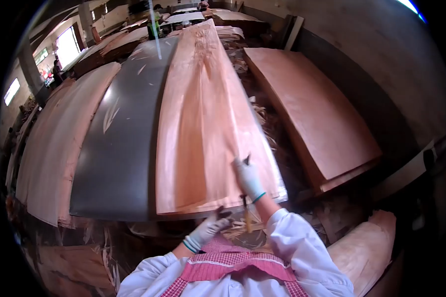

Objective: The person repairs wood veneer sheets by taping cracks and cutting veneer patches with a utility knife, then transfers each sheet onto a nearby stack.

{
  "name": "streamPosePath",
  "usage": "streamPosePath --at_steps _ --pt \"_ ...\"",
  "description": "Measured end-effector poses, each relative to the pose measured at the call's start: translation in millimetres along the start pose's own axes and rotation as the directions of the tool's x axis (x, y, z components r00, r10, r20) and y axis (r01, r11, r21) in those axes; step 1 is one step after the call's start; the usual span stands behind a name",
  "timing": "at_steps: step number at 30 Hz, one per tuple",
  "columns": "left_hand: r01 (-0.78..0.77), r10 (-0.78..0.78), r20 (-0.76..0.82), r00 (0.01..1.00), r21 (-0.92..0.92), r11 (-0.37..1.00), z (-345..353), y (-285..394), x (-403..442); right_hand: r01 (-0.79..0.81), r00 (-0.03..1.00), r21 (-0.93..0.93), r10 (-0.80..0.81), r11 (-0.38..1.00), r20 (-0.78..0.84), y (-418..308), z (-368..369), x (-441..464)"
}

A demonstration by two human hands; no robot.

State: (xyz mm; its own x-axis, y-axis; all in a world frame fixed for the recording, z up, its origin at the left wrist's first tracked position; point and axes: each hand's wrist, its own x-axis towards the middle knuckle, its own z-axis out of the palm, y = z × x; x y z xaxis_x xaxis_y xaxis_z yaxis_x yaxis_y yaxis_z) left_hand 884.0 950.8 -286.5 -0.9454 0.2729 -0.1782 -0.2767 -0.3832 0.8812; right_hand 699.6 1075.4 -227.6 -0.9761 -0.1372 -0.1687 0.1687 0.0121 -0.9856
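Note:
A long, pale pinkish-brown sheet of wood veneer (215, 114) lies over the stack before me, with creases along its length and a ruffled far end. My right hand (248, 175), in a white glove with dark fingertips, is over the sheet's near right part. It looks open, though blurred. My left hand (210, 230), gloved the same way, is low by the sheet's front edge with its fingers apart; whether it touches the edge I cannot tell. Between the hands, a narrow upright piece (248, 220), dark above and yellowish below, is too blurred to name.
Left of the sheet lies a dark, smooth panel (121, 148) with veneer scraps on it, then a pale veneer stack (64, 143). A reddish-brown board stack (312, 109) stands right. A rolled veneer bundle (366, 252) lies near my right side. Scraps litter the gaps; people are far back.

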Motion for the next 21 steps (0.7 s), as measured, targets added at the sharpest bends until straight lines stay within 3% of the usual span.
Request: streamPosePath --at_steps 2,4,7,8,9,12,14,21 --pt "0.017 -0.016 0.005 1.000 -0.303 0.953 -8 -13 5 0.262 0.961 -0.139 -0.272 0.955 -0.060 -12 -85 37" --pt "-0.061 0.023 -0.082 0.996 -0.492 0.869 -20 -31 11 0.129 0.989 -0.084 -0.134 0.988 -0.062 -47 -164 55" --pt "-0.276 0.149 -0.242 0.959 -0.678 0.681 -33 -66 32 0.155 0.980 -0.178 -0.175 0.972 -0.099 -50 -288 106" --pt "-0.331 0.198 -0.267 0.943 -0.714 0.616 -38 -84 44 0.082 0.986 -0.209 -0.109 0.974 -0.122 -58 -325 115" --pt "-0.392 -0.001 -0.521 0.854 -0.644 0.658 5 -47 62 0.080 0.983 -0.211 -0.113 0.974 -0.147 -66 -352 120" --pt "-0.535 -0.079 -0.750 0.656 -0.537 0.652 28 -50 128 0.085 0.969 -0.246 -0.138 0.965 -0.204 -74 -432 145" --pt "-0.544 -0.075 -0.810 0.581 -0.455 0.705 28 -69 171 -0.036 0.972 -0.317 -0.041 0.948 -0.232 -87 -484 162" --pt "-0.473 -0.186 -0.852 0.489 -0.438 0.765 125 -70 322 0.020 0.961 -0.383 -0.123 0.923 -0.248 -81 -648 239"
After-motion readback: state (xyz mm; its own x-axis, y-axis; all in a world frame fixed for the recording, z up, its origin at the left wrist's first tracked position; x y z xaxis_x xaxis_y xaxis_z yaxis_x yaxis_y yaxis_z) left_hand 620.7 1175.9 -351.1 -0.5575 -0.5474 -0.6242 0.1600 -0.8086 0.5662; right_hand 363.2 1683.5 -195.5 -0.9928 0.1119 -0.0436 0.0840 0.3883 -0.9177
